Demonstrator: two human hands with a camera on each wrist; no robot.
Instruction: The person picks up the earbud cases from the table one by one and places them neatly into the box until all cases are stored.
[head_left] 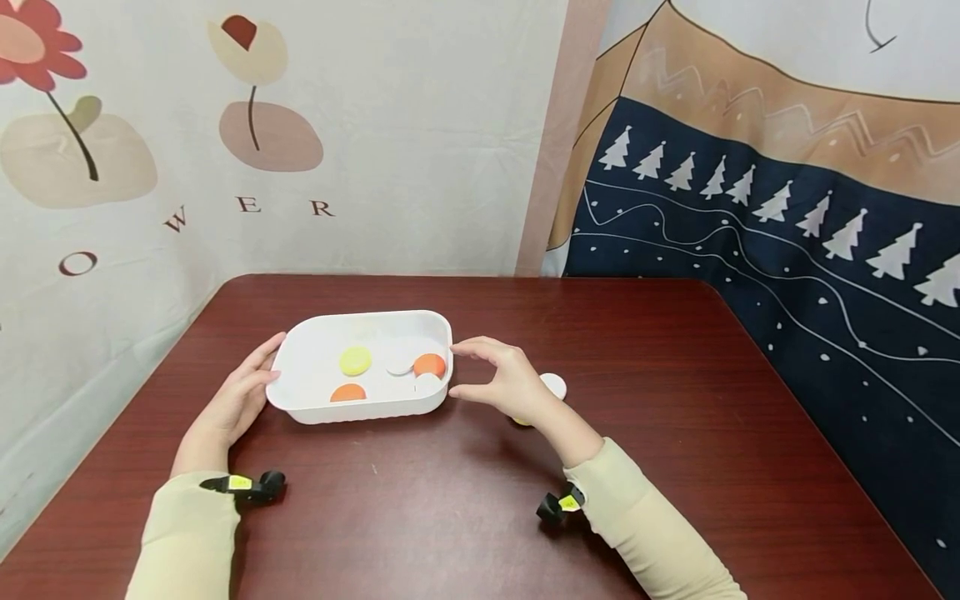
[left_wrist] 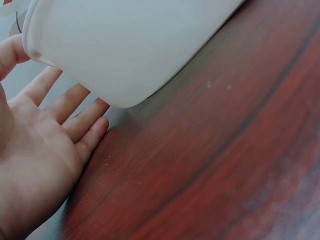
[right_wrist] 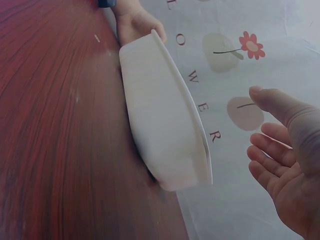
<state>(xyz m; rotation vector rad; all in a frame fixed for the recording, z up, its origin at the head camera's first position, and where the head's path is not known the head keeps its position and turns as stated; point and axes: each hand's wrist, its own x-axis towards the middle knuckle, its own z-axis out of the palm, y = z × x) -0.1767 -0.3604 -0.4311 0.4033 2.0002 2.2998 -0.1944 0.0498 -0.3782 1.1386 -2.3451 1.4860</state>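
A white rectangular tray (head_left: 322, 408) with rounded corners lies on the table in front of me. Inside it are a yellow disc (head_left: 356, 361), an orange disc (head_left: 348, 392), another orange disc (head_left: 429, 364) and white pieces. At the tray's left end my left hand (head_left: 232, 404) rests its fingertips against the outer wall and rim, palm uncurled in the left wrist view. Fingers and thumb of my right hand (head_left: 513, 379) spread apart at the right end; the right wrist view shows a gap between that hand and the tray (right_wrist: 160, 110).
Behind my right hand a white disc (head_left: 553, 385) lies on the dark red table (head_left: 420, 508), with a yellow edge (head_left: 521, 422) showing below the wrist. Printed cloths (head_left: 420, 167) hang beyond the far table edge. Black cameras sit on both wrists.
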